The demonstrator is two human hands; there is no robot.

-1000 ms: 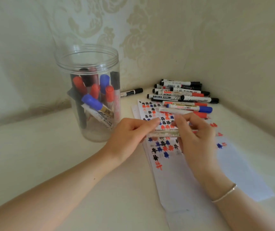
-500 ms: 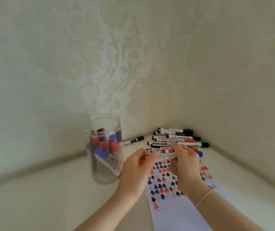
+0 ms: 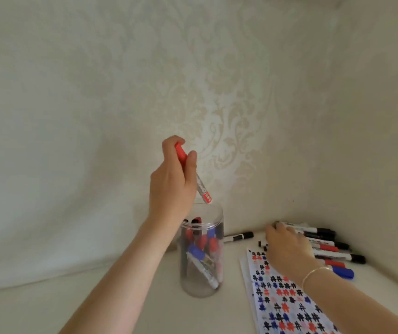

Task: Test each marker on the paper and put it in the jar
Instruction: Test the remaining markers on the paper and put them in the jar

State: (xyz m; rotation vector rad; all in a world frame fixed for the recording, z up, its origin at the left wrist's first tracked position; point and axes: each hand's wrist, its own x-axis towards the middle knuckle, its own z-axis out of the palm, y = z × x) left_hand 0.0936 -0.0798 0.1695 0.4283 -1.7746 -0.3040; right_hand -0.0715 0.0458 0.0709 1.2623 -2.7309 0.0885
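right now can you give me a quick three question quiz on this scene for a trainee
1. True or false: the left hand holds the red-capped white marker above the clear plastic jar.
2. Where does the right hand rest? A) inside the jar B) on the pile of loose markers C) flat on the wall
3. Fill in: the white paper sheet bears hash marks in black, red and ____.

Key: 1 true; 2 B; 3 blue.
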